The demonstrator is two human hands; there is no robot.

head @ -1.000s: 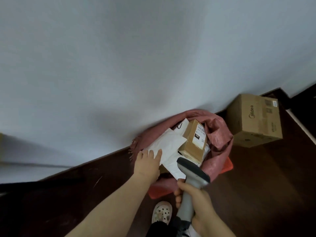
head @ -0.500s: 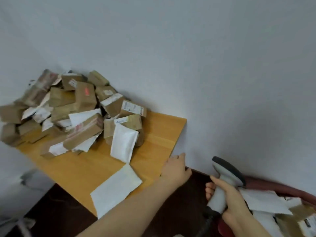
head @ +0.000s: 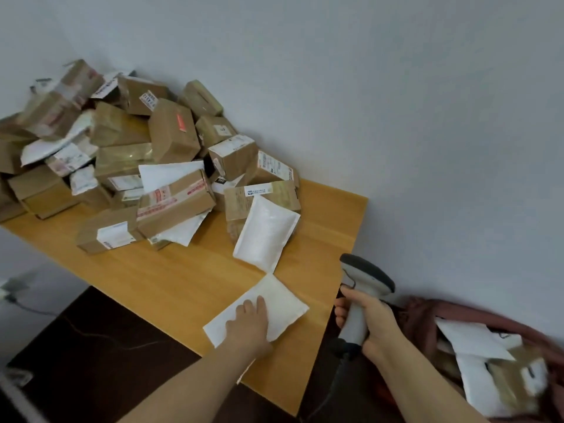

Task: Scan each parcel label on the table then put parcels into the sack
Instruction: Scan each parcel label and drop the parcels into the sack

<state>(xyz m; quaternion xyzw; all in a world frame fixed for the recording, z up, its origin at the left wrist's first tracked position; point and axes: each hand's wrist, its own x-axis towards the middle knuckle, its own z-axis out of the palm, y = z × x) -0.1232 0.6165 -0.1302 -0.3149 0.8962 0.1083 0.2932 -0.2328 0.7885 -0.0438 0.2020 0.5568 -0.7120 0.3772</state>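
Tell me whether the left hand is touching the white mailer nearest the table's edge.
Touching: the head view shows the left hand resting flat on the white mailer.

The sack (head: 418, 319) is cut off by the right and lower edges, and the parcels (head: 472, 340) in it are blurred, so no label there can be read. The pile of parcels (head: 171, 134) is cut off at the left edge, and its label print is too small to be made out. Part of the white envelope (head: 283, 302) is covered by the left hand (head: 248, 326).
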